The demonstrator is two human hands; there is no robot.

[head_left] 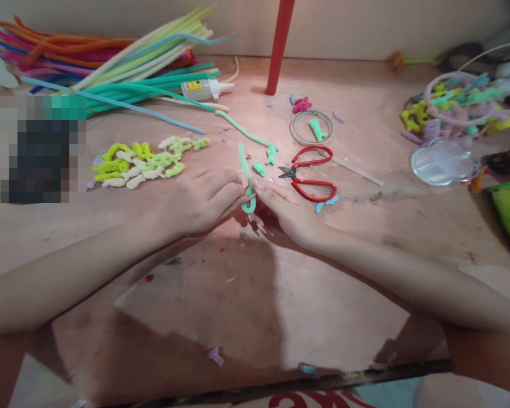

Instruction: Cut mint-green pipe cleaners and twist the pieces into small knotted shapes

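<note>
A mint-green pipe cleaner (249, 205), bent into a loop at its lower end with a straight tail pointing up, is pinched between both hands at the middle of the table. My left hand (208, 198) grips it from the left, fingers closed. From the right, my right hand (287, 207) holds it with thumb and fingers; some of those fingertips show beneath the loop. Just beyond lie two small twisted green pieces, one of them a little green figure (271, 154). Red-handled scissors (312, 174) rest beside my right hand, blades toward it.
Bundled pipe cleaners (123, 68) and a glue bottle (200, 89) lie at the back left. Twisted yellow and white pieces (140, 161) are heaped left. A tape roll (292, 131), a red post (279, 51), a pile of colourful pieces (454, 105) and a clear lid (437, 163) stand farther off.
</note>
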